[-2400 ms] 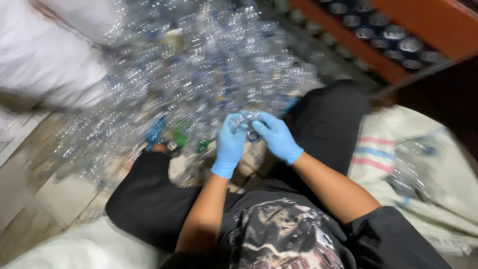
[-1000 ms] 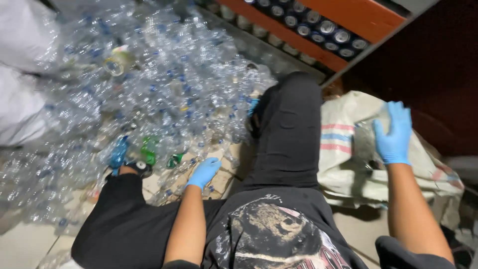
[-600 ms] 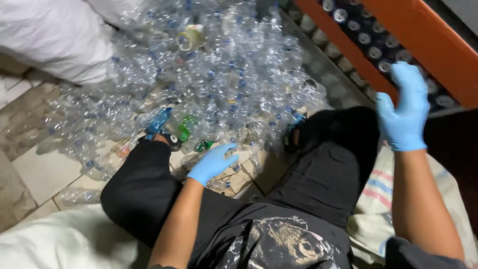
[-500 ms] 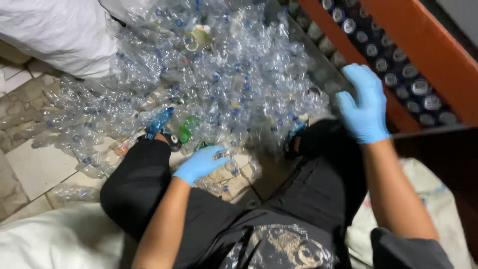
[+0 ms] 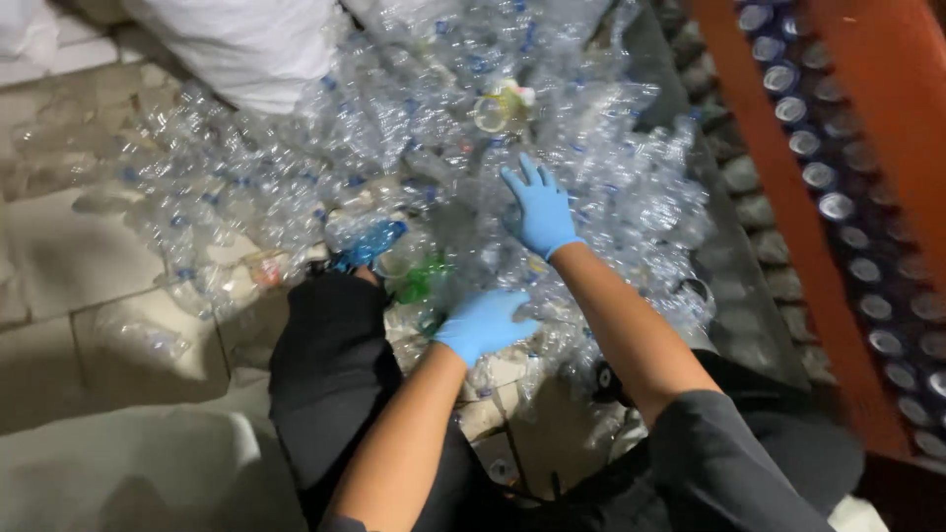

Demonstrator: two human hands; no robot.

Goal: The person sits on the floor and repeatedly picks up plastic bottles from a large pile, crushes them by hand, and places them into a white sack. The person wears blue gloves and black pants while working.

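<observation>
Under the right hand's (image 5: 540, 212) spread fingers (image 5: 516, 181) lie clear bottles (image 5: 591, 177).

We wear thin blue disposable gloves on both the left hand (image 5: 485, 323) and the right hand (image 5: 540, 212), bare forearms below them, a dark grey short sleeve (image 5: 724, 468) on the right, and black trousers (image 5: 330, 369).

Dim light, motion blur, dark edges

Glossy clear plastic bottles (image 5: 414, 148), matt tiles (image 5: 89, 276)
</observation>
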